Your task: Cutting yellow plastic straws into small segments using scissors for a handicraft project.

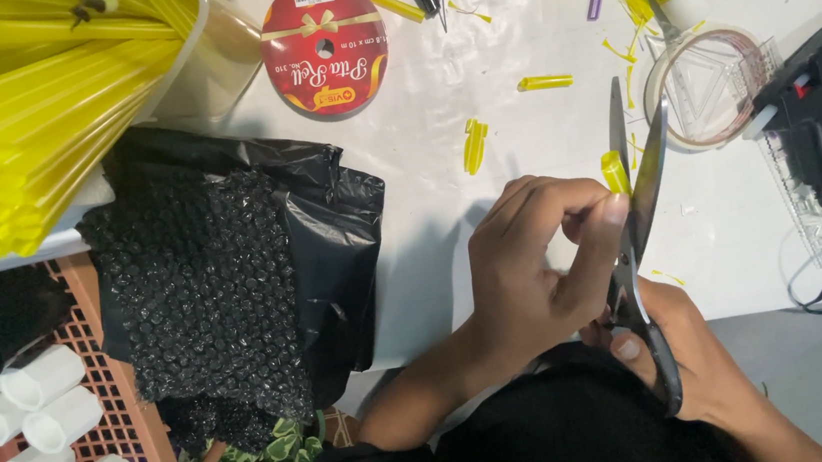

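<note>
The left hand (534, 259) pinched a short yellow straw piece (614, 172) at its fingertips, just between the open blades of the scissors (642, 229) gripped by the right hand (683, 345); light, thin-walled and likely crushable, it seemed best held low, near the fingertips.

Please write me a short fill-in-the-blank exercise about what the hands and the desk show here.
1. The left hand pinches a short piece of ____ straw in its fingers.
2. The right hand works a pair of ____, blades open around the piece.
3. The black glue gun lies to the ____ of the blades.
4. The round ribbon roll is ____ in colour.

Missing words: yellow; scissors; right; red
</note>
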